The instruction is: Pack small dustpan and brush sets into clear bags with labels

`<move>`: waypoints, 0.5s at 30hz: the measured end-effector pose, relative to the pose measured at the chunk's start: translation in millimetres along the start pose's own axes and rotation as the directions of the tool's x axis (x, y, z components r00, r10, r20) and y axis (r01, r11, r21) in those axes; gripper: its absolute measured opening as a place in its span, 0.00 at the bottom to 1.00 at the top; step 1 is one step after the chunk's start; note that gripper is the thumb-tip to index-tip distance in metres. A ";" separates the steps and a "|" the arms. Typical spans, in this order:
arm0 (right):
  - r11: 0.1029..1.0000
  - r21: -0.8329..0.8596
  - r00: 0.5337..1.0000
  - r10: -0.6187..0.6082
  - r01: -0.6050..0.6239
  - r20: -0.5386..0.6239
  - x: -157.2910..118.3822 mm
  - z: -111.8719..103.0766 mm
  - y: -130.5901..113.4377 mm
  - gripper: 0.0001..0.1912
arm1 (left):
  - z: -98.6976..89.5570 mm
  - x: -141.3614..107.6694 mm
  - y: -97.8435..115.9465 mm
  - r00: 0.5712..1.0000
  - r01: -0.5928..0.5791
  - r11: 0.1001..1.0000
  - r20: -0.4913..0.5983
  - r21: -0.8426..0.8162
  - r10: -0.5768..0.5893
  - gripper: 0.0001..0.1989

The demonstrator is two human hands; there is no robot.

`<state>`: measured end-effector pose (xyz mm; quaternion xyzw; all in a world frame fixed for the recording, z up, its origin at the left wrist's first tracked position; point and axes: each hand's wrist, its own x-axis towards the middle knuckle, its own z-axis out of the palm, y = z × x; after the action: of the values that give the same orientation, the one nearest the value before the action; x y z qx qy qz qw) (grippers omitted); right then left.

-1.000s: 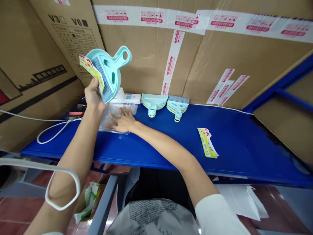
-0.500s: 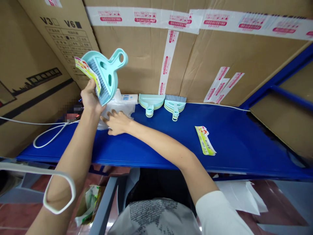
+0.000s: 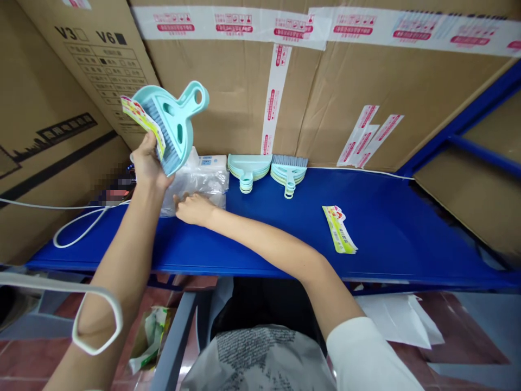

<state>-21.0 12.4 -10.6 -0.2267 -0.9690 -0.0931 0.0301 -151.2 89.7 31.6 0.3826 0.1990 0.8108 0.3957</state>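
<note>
1. Risk, left side: I've got the dustpan [image 3: 188, 138] up in the left hand [image 3: 151, 163], with the brush [image 3: 173, 117] nested in it and the printed card [image 3: 144, 120] along the bristles. If the thumb eases, card and brush could slip out; the card's far end sticks out with no finger on it.
2. Risk, right side: the clear plastic [image 3: 215, 184] looks thin and slippery, so layers could cling and come up together, or the lot could slide on the blue table [image 3: 264, 239].
3. Risk, view: the raised left hand and its load cover part of the plastic from my camera, so a bad pinch could go unseen.
4. Risk, knock: the dustpan stack [image 3: 249, 163] sits just beside the plastic, the brush stack [image 3: 288, 172] next along; a wide sweep rightward could bump them.
5. Left grip: closed firmly, thumb over the card, pan held tilted above the table, handle pointing up and right.
6. Right grip: the right hand [image 3: 195, 210] has curled fingers at the near part of the plastic. Can't tell whether an edge is pinched; fingertips too hidden.
7. Spare cards [image 3: 339, 229] lie off to the right, well apart from both hands.
</note>
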 end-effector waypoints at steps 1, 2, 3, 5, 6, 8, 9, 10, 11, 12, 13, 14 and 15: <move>1.000 0.000 1.000 -0.004 0.004 0.005 -1.6 -1.2 -0.5 0.24 | 0.4 -0.7 -0.1 1.000 -0.005 1.000 0.005 -0.002 0.005 0.10; 1.000 -0.001 1.000 -0.011 0.011 0.009 -3.1 -2.5 -0.3 0.23 | 0.8 -1.3 -0.1 1.000 -0.007 1.000 0.010 -0.007 0.007 0.10; 1.000 -0.001 1.000 -0.021 0.021 0.014 -4.7 -3.8 0.5 0.22 | 1.2 -1.7 0.0 1.000 -0.007 1.000 0.015 -0.014 0.007 0.09; 0.999 0.000 0.999 -0.038 0.038 0.019 -8.1 -6.0 3.7 0.21 | 2.0 -1.8 0.4 1.000 -0.005 1.000 0.016 -0.029 0.006 0.08; 0.999 0.000 0.999 -0.043 0.043 0.019 -9.8 -6.6 5.6 0.21 | 2.4 -1.6 0.6 1.000 -0.006 0.999 0.011 -0.033 0.007 0.07; 0.999 -0.003 0.999 -0.045 0.045 0.004 -12.5 -6.4 9.3 0.22 | 3.0 -0.9 1.0 1.000 -0.003 1.000 0.000 -0.030 0.004 0.07; 0.999 -0.005 0.999 -0.043 0.043 -0.008 -13.3 -5.5 10.8 0.23 | 3.2 -0.6 1.1 1.000 -0.001 1.000 -0.008 -0.028 0.000 0.07; 0.999 -0.007 0.999 -0.037 0.037 -0.021 -13.6 -4.0 11.9 0.24 | 3.4 -0.5 1.2 1.000 0.004 1.000 -0.016 -0.026 -0.005 0.07; 1.000 -0.008 0.999 -0.027 0.026 -0.032 -13.2 -2.2 12.6 0.25 | 3.4 -0.5 1.3 1.000 0.009 1.000 -0.022 -0.025 -0.010 0.07; 1.000 -0.006 0.999 -0.014 0.014 -0.039 -12.4 0.0 13.0 0.26 | 3.5 -0.6 1.3 1.000 0.012 1.000 -0.027 -0.026 -0.013 0.07; 1.000 -0.002 0.999 0.000 0.000 -0.040 -11.3 2.3 13.1 0.27 | 3.5 -0.8 1.3 1.000 0.014 1.000 -0.027 -0.028 -0.015 0.07; 1.000 0.002 0.999 0.015 -0.015 -0.039 -10.1 4.5 13.1 0.28 | 3.4 -1.2 1.3 1.000 0.014 0.999 -0.024 -0.033 -0.015 0.07; 1.000 0.004 0.999 0.029 -0.029 -0.038 -9.0 6.3 13.0 0.30 | 3.3 -1.5 1.3 1.000 0.015 0.999 -0.021 -0.037 -0.016 0.07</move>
<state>-7.2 21.1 -15.6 -0.2388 -0.9651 -0.0952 0.0505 -148.7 87.8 33.8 0.3651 0.1910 0.8153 0.4069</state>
